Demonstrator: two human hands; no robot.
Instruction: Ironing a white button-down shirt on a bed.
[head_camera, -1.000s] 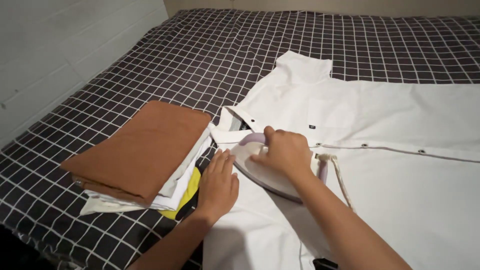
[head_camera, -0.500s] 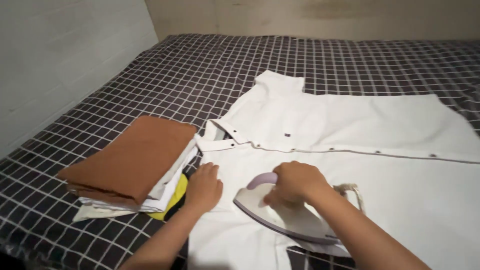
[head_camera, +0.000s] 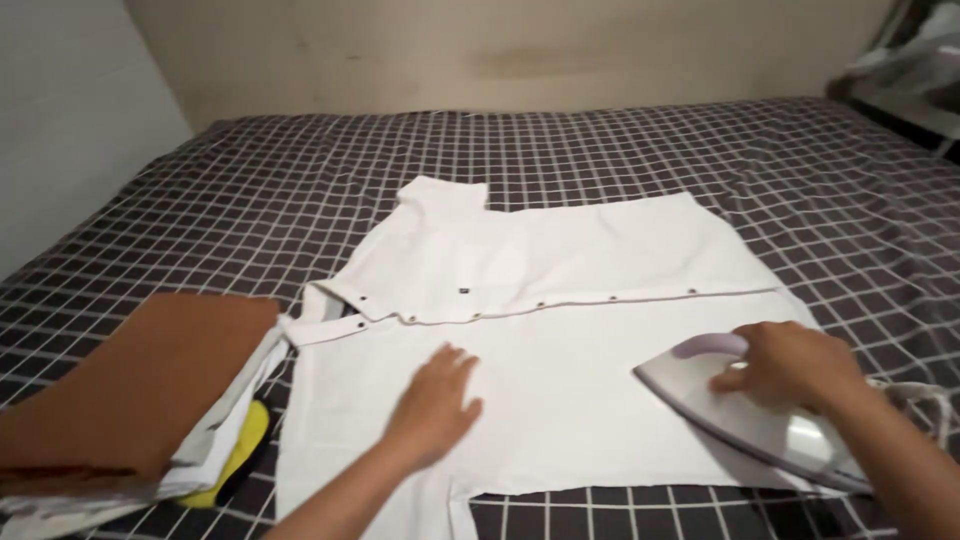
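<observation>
A white button-front cotton shirt (head_camera: 540, 350) lies spread flat on a bed covered in a dark sheet with a white grid pattern (head_camera: 600, 150), collar toward nine o'clock and hem toward three. The right hand (head_camera: 790, 365) has its grip closed around the lilac handle of a grey-and-white electric iron (head_camera: 745, 420), which rests on the shirt's lower panel at about four o'clock, its nose pointing toward the collar. The left hand (head_camera: 435, 400) presses flat on the cloth, fingers spread, holding nothing, well apart from the iron along its line. The main risk is a burn if the iron glides toward those fingers, or a scorch mark if it sits in one spot on the soft bed. Its white cord (head_camera: 915, 395) trails at three o'clock and could snag the wrist. A stack of folded clothes topped by a brown garment (head_camera: 140, 385) sits at eight o'clock, touching the collar, and could topple if the shirt is tugged.
</observation>
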